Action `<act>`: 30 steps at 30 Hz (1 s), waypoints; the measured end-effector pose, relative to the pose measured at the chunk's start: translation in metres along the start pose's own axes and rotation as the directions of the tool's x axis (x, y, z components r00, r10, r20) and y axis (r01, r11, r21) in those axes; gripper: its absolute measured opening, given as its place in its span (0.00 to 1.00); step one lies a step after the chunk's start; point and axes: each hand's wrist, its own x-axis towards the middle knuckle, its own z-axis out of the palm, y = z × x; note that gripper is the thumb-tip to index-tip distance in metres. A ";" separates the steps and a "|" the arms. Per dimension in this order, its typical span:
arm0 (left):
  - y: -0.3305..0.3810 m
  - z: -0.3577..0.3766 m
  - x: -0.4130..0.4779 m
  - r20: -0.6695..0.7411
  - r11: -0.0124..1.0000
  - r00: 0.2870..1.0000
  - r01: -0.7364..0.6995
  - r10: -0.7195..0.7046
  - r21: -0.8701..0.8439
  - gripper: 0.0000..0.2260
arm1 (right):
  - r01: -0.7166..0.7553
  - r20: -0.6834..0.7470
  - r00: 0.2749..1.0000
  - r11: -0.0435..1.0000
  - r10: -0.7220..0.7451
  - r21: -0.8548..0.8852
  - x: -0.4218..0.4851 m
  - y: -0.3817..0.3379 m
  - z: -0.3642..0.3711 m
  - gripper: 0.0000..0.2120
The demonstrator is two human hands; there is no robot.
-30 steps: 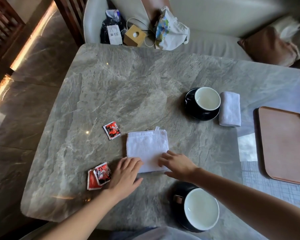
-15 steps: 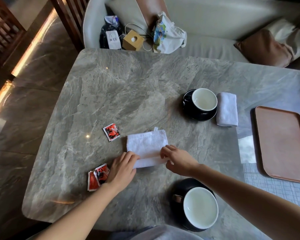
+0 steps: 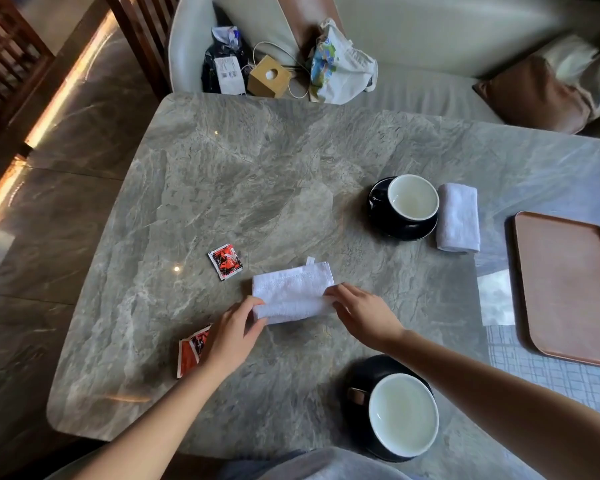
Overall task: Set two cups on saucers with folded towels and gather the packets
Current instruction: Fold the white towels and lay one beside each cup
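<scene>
A white towel (image 3: pixel 293 292) lies on the grey marble table (image 3: pixel 243 188), its near edge rolled up. My left hand (image 3: pixel 234 336) pinches the roll's left end and my right hand (image 3: pixel 359 313) pinches its right end. One black cup with a white inside (image 3: pixel 413 199) stands on a black saucer (image 3: pixel 383 220) at the far right, a rolled white towel (image 3: pixel 458 218) beside it. A second cup (image 3: pixel 400 414) on its saucer sits near the front edge. One red packet (image 3: pixel 225 262) lies left of the towel. Two more packets (image 3: pixel 191 348) are partly hidden by my left hand.
A brown tray (image 3: pixel 568 289) lies at the right on a checked cloth (image 3: pixel 551 375), with a white paper napkin (image 3: pixel 496 297) beside it. Behind the table a sofa holds bags (image 3: pixel 340 64), a small wooden box (image 3: pixel 269 76) and brown cushions (image 3: pixel 534 95).
Both hands moved away from me along the towel, rolling its near edge up and over. The flat towel now shows a rolled near part and looks shorter.
</scene>
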 end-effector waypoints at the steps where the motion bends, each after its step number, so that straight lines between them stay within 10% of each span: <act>1: 0.000 0.001 0.001 0.010 0.999 1.000 0.019 -0.019 -0.031 0.08 | -0.014 -0.007 1.000 1.000 0.014 0.022 0.001 -0.001 0.000 0.12; 9: -0.006 0.009 0.009 0.078 0.950 0.986 0.161 -0.145 -0.268 0.04 | -0.133 0.023 0.991 0.983 0.131 0.124 0.014 -0.006 0.002 0.10; 30: -0.013 0.019 0.030 0.051 0.962 0.990 0.141 -0.133 -0.233 0.05 | -0.322 -0.049 0.939 0.918 0.342 0.232 0.028 0.001 0.021 0.12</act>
